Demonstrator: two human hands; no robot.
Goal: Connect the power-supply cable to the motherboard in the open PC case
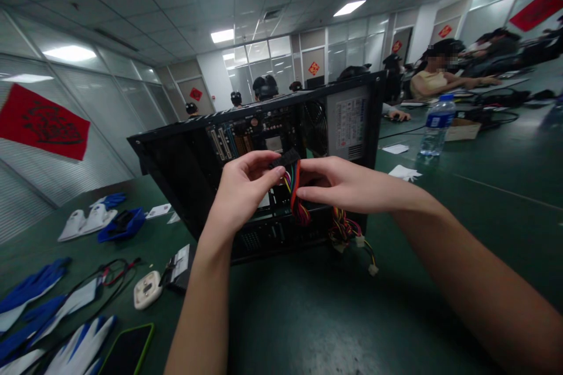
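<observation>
An open black computer case (pixel 185 170) stands on the green table (pixel 316 316), its motherboard and power supply (pixel 349 123) showing. My left hand (pixel 244 187) pinches a black power connector (pixel 285 159) at the case opening. My right hand (pixel 338 184) is closed around the bundle of coloured wires (pixel 297 202) just below that connector. More coloured wires with small white plugs (pixel 352 234) hang out at the case's lower right.
Blue and white gloves (pixel 39 299) lie at the left, with a phone (pixel 127 351), a white round device (pixel 147 290) and thin cables. A water bottle (pixel 436 126) and papers stand at the right. Other people sit at the far table end.
</observation>
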